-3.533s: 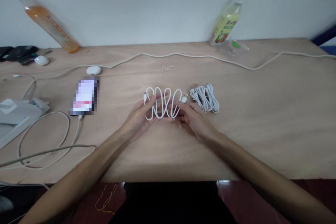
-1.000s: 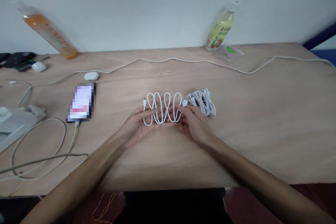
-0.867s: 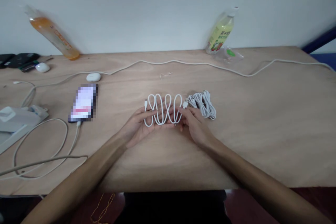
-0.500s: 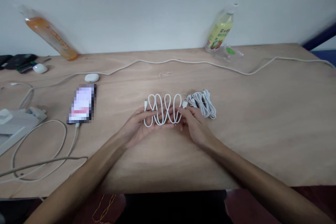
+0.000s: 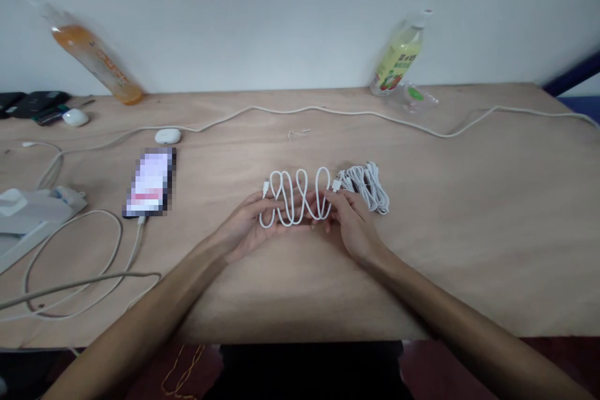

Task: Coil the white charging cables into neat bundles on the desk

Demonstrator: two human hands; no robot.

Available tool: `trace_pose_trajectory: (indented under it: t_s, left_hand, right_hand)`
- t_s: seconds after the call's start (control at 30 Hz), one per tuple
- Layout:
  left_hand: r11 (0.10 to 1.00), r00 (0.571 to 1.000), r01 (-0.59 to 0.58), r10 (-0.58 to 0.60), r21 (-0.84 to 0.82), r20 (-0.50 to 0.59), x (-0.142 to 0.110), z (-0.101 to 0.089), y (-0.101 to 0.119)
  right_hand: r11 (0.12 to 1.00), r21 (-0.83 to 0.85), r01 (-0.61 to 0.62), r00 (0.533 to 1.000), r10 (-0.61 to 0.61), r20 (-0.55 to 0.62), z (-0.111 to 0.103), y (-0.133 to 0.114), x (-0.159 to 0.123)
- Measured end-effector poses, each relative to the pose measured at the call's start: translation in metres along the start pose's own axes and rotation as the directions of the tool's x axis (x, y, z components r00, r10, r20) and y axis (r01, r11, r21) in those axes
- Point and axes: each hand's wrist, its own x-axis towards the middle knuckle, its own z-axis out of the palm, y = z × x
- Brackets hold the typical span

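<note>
A white cable (image 5: 296, 195) folded into several upright loops lies on the wooden table (image 5: 469, 212) in front of me. My left hand (image 5: 248, 228) pinches the left end of the loops between thumb and fingers. My right hand (image 5: 352, 225) pinches the right end, close to the cable's white plug (image 5: 336, 184). Just right of that hand lies a second white cable bundle (image 5: 368, 186), bunched up on the table and not held.
A phone (image 5: 150, 182) with a cable plugged in lies to the left, a white earbud case (image 5: 167, 135) behind it. An orange bottle (image 5: 96, 57) and a yellow-green bottle (image 5: 398, 55) lean at the wall. A long white cord (image 5: 309, 111) crosses the table's back.
The looped cable and both hands have shifted slightly right, toward the second bundle. The grip on both ends is unchanged.
</note>
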Motion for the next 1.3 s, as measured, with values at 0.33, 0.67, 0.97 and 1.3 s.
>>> trace_pose_trajectory:
  t_s: [0.33,0.67,0.97,1.3]
  left_hand:
    - [1.000,1.000,-0.008,0.008,-0.008,0.016,0.000,-0.002,0.000]
    - [0.999,0.997,-0.027,0.029,-0.034,0.072,0.002,-0.005,0.001]
    - [0.999,0.993,-0.028,0.032,-0.038,0.111,0.001,-0.009,0.001]
    - [0.998,0.995,0.000,0.007,-0.070,0.099,0.002,-0.011,0.001]
  right_hand:
    - [1.000,0.000,0.011,1.000,-0.011,-0.028,-0.002,0.002,0.002]
    - [1.000,-0.010,0.005,1.000,-0.005,0.027,-0.001,0.001,-0.001]
    - [1.000,0.012,-0.014,1.000,0.014,-0.018,0.000,0.004,-0.001]
    - [1.000,0.026,-0.007,1.000,0.007,-0.007,0.001,0.001,-0.001]
